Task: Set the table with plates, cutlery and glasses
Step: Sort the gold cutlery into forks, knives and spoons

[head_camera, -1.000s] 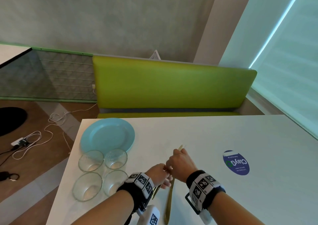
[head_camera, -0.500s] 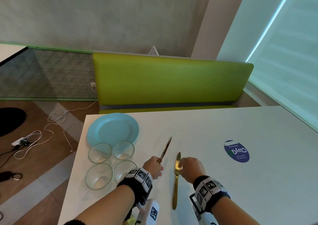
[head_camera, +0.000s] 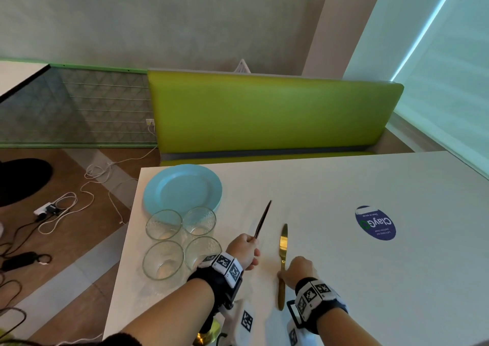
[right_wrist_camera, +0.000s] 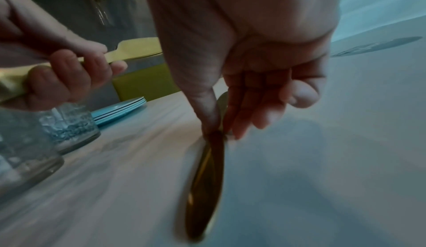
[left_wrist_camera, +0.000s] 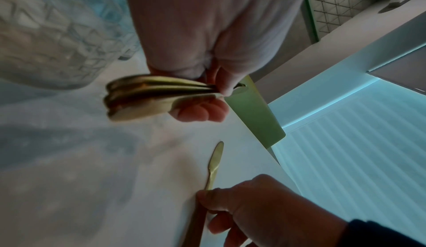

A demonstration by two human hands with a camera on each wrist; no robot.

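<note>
Head view shows a white table (head_camera: 344, 186) with a stack of pale blue plates (head_camera: 182, 188) at its far left corner and four clear, patterned glasses (head_camera: 164, 259) grouped two by two just in front of the stack, close to the table's left edge. The left hand (head_camera: 243, 250) is curled in a fist round a bundle of gold cutlery (left_wrist_camera: 147, 96), held above the table just right of the glasses; dark blades or handles stick out forward from the fist, and the left wrist view shows several rounded handle ends fanned out below the fingers. The right hand (head_camera: 297, 270) pinches a single gold knife (head_camera: 283, 242) at its neck between thumb and fingertips; the knife lies lengthwise, blade pointing away from the person, handle toward the near edge, and the right wrist view shows it low over or on the tabletop, which of the two cannot be told. Both wrists wear black bands carrying white blocks printed with square black-and-white marker codes. On the right part of the table sits a round blue sticker (head_camera: 375, 223), upside down to the person, reading "ClayG" in white with a green ring mark; the smaller lines under it are too small to read. Behind the table stands a lime-green bench (head_camera: 264, 112).
</note>
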